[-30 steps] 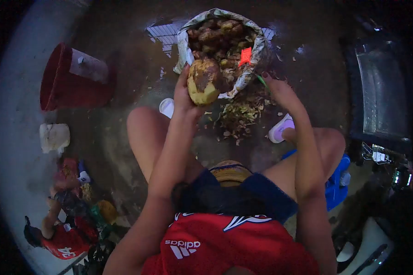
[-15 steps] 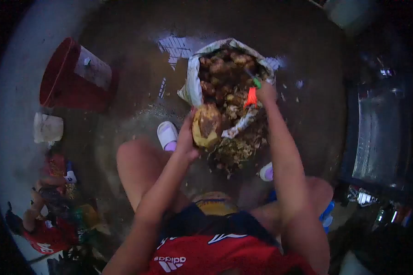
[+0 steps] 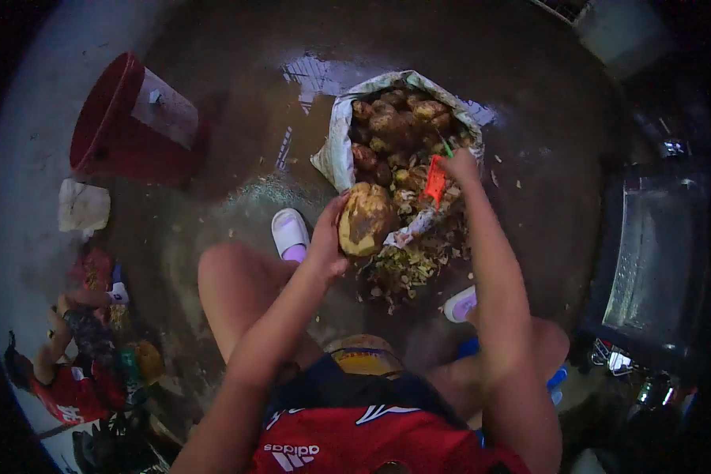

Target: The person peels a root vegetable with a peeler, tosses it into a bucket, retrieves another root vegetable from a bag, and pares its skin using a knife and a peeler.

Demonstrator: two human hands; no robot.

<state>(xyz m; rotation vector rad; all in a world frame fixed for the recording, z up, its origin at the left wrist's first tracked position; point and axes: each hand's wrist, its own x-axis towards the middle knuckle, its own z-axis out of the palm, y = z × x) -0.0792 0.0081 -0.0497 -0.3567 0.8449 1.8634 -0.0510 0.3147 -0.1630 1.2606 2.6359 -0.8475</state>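
My left hand [image 3: 328,241] is wrapped round the left side of a large, partly peeled tuber [image 3: 367,221]. Brown skin is left on much of it, with pale yellow patches low down. My right hand [image 3: 460,167] grips an orange-and-green peeler [image 3: 435,182] over the right side of an open white sack [image 3: 340,146]. The tool's exact shape is partly hidden by my fingers. Brown tubers [image 3: 387,122] fill the back of the sack. Peelings [image 3: 411,268] lie at its near edge and spill onto the floor, just beyond the held tuber.
On the left a red bucket [image 3: 103,118] lies tilted, with a whitish container [image 3: 84,205] nearby. A person in a red shirt [image 3: 75,391] sits at lower left. To the right is a dark, shiny-surfaced object [image 3: 648,249]. My sandalled feet [image 3: 290,231] flank the peelings on wet floor.
The view has shifted slightly. The tuber appears a little turned in my left hand, and the peeler's angle in my right hand has changed. Both hands keep their holds.
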